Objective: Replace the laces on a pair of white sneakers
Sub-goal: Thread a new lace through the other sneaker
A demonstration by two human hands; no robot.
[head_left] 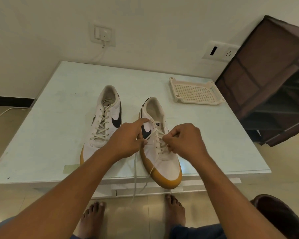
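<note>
At the near edge of the bench [59,100] sits the nearer sneaker [164,163]; my left grip [128,140] and right grip [185,140] both pinch its limp, light lace [135,169], which I judge best held close to the eyelets.

Two white sneakers with black swooshes and tan gum soles lie side by side on a pale table [50,135], toes toward its near edge; the laced sneaker [104,125], on the left, is strung with a cream lace [100,128] up to its top eyelets; the half-laced sneaker [162,157] pokes its toe past the edge, upper eyelets bare; its loose lace [135,171] dangles off the front.
</note>
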